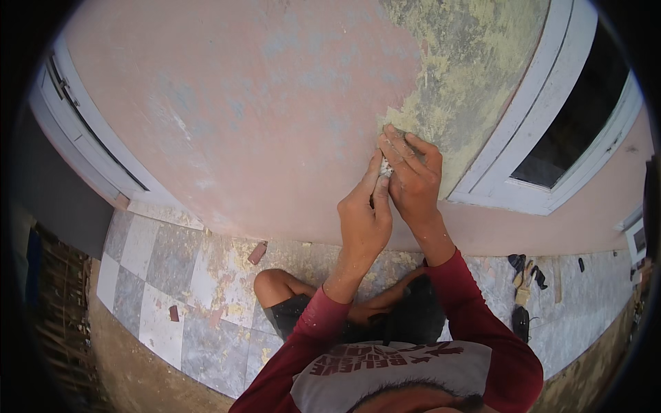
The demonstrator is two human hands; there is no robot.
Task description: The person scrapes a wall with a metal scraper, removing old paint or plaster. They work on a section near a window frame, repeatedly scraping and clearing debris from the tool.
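Observation:
Both my hands are up at a pink painted wall (289,129), at the border where the pink coat gives way to a bare yellow-and-grey patch (459,77). Between my fingers is a small scraper-like tool (386,168), flecked with white; most of it is hidden, so its exact kind is unclear. My left hand (364,219) grips its lower part, thumb and forefinger pointing up the wall. My right hand (417,178) closes around the upper part, its fingertips against the wall at the ragged paint edge. Pale dust coats the fingers.
A white-framed window (547,155) stands close on the right, a white door frame (129,175) at left. Paint flakes litter the tiled floor (206,330) around my crossed legs. Reddish-brown pieces (257,253) lie left; a paintbrush (522,293) and dark items (520,322) lie right.

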